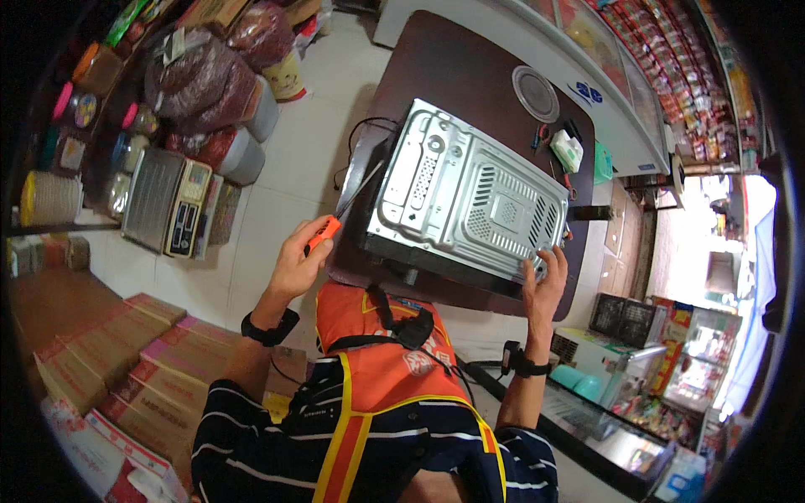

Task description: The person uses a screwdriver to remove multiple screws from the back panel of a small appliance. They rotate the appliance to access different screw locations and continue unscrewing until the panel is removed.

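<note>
A microwave oven lies on a dark brown table, its pressed silver metal panel with vent slots facing up. My left hand is closed round the orange handle of a screwdriver. The long shaft slants up and right to the oven's left edge; its tip is hard to make out there. My right hand rests its fingertips on the panel's near right corner, fingers bent and apart. Whether something small is under those fingertips, I cannot tell.
A round metal plate, pliers and a white-green packet lie on the table's far right. Left of the table, a black cable hangs over the floor. A weighing scale and cardboard boxes stand left.
</note>
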Action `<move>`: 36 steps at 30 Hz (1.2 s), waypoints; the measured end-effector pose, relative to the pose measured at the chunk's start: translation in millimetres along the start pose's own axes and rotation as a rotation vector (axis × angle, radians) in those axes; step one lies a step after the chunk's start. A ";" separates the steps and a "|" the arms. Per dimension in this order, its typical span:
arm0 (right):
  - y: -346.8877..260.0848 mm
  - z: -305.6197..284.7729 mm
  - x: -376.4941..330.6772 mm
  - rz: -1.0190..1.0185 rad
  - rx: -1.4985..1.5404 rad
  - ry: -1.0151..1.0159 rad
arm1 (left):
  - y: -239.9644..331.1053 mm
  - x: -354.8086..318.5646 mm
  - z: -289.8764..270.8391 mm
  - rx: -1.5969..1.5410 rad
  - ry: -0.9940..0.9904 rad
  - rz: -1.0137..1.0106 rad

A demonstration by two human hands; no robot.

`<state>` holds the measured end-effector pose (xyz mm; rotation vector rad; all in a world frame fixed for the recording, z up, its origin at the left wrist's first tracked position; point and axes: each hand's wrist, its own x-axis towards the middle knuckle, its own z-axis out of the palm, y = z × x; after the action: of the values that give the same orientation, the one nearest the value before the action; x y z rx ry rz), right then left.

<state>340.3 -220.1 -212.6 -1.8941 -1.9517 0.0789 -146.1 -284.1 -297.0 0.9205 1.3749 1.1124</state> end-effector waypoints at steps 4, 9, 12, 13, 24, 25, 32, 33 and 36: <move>-88.9 15.9 25.9 -0.224 0.140 -0.231 | 4.7 -23.0 -29.7 0.069 0.050 0.099; -193.9 51.6 40.3 -0.601 0.107 -0.441 | 8.8 -41.1 -66.0 0.099 0.025 -0.096; -232.9 69.9 37.2 -0.796 -0.027 -0.542 | 4.7 -42.8 -73.3 0.007 0.060 -0.092; -239.1 72.6 39.8 -0.812 -0.050 -0.561 | 3.0 -43.0 -74.3 -0.024 0.062 -0.105; -257.7 101.2 94.0 -1.021 -0.164 -0.645 | -11.6 -21.7 -76.1 -0.078 0.033 0.002; -258.1 104.2 104.8 -1.018 -0.175 -0.623 | -12.1 -19.6 -77.0 -0.080 0.036 0.010; -251.8 111.4 141.7 -0.957 -0.192 -0.501 | -5.1 2.1 -85.5 -0.021 -0.039 -0.037; -248.8 111.2 143.1 -0.906 -0.166 -0.475 | -2.1 7.0 -86.6 -0.073 -0.072 -0.037; -236.5 109.0 143.2 -0.750 -0.082 -0.488 | 8.0 26.6 -92.8 -0.109 -0.150 -0.071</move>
<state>83.1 -71.8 -198.9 -1.1288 -2.9071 0.2584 -241.5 -267.8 -299.0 0.8525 1.2044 1.0330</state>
